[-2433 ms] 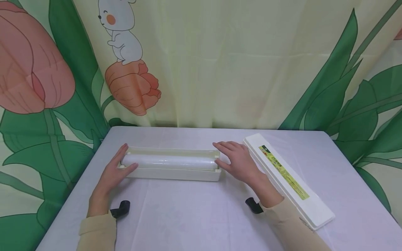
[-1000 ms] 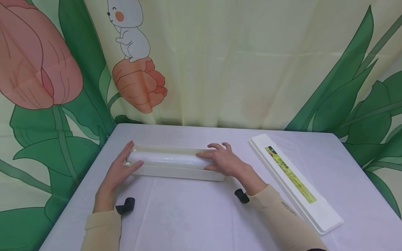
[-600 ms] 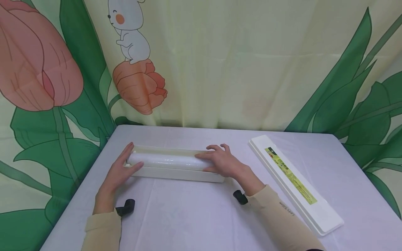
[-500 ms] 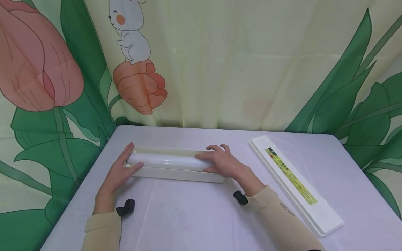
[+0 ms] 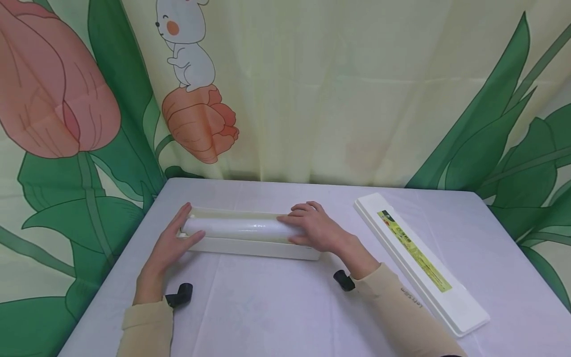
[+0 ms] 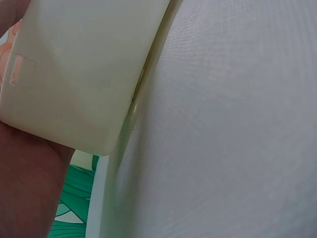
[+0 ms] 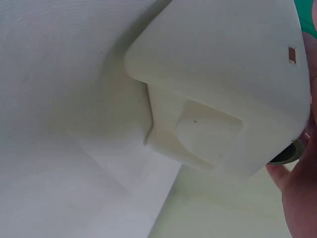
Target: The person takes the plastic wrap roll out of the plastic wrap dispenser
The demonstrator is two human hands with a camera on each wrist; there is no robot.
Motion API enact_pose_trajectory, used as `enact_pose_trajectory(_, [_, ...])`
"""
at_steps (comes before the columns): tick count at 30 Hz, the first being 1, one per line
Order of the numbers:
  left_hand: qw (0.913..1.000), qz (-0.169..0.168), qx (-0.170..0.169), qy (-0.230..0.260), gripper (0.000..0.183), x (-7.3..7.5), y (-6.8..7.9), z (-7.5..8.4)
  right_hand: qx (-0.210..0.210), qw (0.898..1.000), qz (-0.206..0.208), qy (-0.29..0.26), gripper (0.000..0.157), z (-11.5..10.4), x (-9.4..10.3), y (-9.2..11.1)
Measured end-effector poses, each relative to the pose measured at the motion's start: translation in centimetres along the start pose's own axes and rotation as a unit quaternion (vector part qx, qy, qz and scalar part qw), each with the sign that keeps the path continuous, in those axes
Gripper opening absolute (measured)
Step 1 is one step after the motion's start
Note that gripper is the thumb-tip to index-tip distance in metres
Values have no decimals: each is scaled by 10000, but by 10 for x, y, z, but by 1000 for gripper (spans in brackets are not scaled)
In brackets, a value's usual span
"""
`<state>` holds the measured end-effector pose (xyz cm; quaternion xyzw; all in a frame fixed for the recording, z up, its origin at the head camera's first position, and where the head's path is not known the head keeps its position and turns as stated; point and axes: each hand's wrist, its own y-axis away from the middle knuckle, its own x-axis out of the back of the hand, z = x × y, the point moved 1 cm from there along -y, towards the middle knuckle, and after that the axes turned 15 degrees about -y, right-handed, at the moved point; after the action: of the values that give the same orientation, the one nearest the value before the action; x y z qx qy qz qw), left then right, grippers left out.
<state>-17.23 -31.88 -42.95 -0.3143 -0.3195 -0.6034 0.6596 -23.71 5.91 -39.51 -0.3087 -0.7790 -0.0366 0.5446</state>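
A long cream plastic-wrap dispenser box [image 5: 250,248] lies crosswise on the table without its cover. Inside it is a shiny white roll of plastic wrap [image 5: 241,226]. My left hand [image 5: 168,245] grips the box's left end, thumb over the front edge and fingers behind; in the left wrist view, the box's end wall [image 6: 74,79] hides most of that hand. My right hand [image 5: 318,229] holds the roll's right end, its fingers over the top and its thumb at the front. In the right wrist view, the roll's dark hollow core [image 7: 286,154] shows beside the box end [image 7: 223,64].
A long white lid [image 5: 428,277] with a yellow-green label lies slantwise to the right of the box. White cloth [image 5: 267,307] covers the table. A printed curtain [image 5: 312,89] hangs behind the far edge. Black wrist cameras [image 5: 180,296] protrude inward from both sleeves.
My right hand has moved left from the box's right end onto the roll and taken hold of it. More recently, its raised fingers have lowered slightly. The left hand keeps its place on the box.
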Motion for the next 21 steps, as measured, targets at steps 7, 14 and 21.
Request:
enact_pose_trajectory(7, [10000, 15, -53, 18, 96, 0, 0, 0, 252, 9989, 97, -386, 48, -4, 5, -2])
enact_pose_trajectory(14, [9999, 34, -100, 62, 96, -1, 1, 0, 71, 9999, -102, 39, 49, -15, 11, -1])
enact_pose_trajectory(21, [9999, 50, -98, 59, 96, -1, 1, 0, 34, 9988, -485, 9, 56, -22, 15, -4])
